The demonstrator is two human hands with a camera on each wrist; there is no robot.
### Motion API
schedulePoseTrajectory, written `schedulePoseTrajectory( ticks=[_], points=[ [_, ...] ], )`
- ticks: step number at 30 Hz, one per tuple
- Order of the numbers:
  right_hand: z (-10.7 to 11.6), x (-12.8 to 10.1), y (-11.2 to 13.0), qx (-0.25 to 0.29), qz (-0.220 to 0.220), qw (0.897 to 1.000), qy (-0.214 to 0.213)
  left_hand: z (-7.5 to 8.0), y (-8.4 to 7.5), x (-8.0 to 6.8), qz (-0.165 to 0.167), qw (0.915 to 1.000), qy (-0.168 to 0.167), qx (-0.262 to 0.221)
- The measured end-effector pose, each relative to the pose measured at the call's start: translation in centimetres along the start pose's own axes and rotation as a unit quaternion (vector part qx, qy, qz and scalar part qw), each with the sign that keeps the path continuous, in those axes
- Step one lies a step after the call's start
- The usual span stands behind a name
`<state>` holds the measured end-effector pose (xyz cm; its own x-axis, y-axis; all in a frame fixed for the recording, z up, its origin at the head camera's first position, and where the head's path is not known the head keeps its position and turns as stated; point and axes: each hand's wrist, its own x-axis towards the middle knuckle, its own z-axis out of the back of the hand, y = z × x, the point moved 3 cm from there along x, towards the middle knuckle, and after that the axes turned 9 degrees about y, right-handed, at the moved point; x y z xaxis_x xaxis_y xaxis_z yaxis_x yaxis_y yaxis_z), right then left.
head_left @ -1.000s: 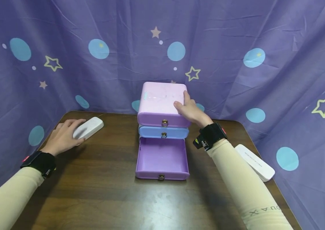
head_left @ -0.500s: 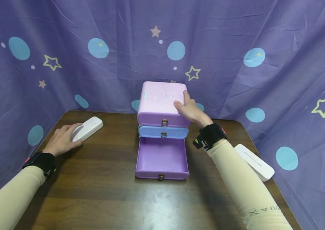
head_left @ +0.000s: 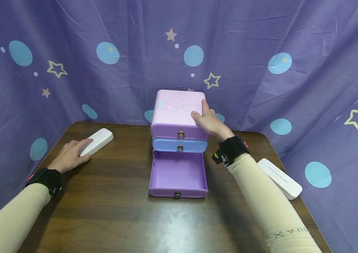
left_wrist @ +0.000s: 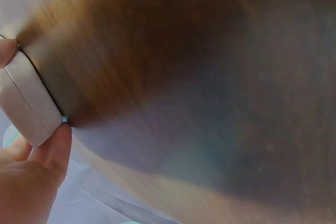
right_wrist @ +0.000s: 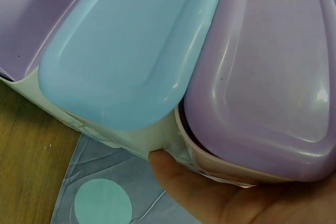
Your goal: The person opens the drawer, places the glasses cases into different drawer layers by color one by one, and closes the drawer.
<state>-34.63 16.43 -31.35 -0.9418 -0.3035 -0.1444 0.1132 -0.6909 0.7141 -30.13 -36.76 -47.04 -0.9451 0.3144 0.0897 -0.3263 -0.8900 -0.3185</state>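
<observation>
A small drawer cabinet (head_left: 179,107) with a pale pink top stands at the back middle of the table. Its purple bottom drawer (head_left: 179,172) is pulled far out; the blue middle drawer (head_left: 180,145) and purple top drawer (head_left: 166,131) are in. My right hand (head_left: 212,123) grips the cabinet's upper right edge, thumb on top and fingers along the side; a finger touches the side in the right wrist view. On the left, my left hand (head_left: 69,155) holds the near end of a white oblong case (head_left: 100,140), thumb and fingers on opposite sides in the left wrist view.
A second white oblong case (head_left: 281,178) with small print lies near the table's right edge, beside my right forearm. A purple curtain (head_left: 245,42) with stars and dots hangs close behind and around the wooden table (head_left: 112,211).
My left hand has drawn slightly back toward the case's near end, its fingers covering less of the top. My right hand and the drawers have stayed put.
</observation>
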Motion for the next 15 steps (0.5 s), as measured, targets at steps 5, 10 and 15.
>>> schedulePoseTrajectory(
  ticks=[5, 10, 15],
  points=[
    [-0.01, -0.19, 0.13, -0.003, -0.001, 1.0, 0.0, -0.06, -0.05, 0.04, -0.011, 0.9998, -0.013, 0.011],
    [0.0, -0.09, 0.11, -0.005, 0.002, 1.0, -0.003, -0.21, -0.14, 0.09, -0.005, 0.9996, -0.012, 0.026],
    [-0.03, 0.1, 0.03, -0.011, 0.004, 1.0, -0.007, -0.27, -0.66, -0.01, 0.014, 0.9989, -0.008, 0.045]
  ],
)
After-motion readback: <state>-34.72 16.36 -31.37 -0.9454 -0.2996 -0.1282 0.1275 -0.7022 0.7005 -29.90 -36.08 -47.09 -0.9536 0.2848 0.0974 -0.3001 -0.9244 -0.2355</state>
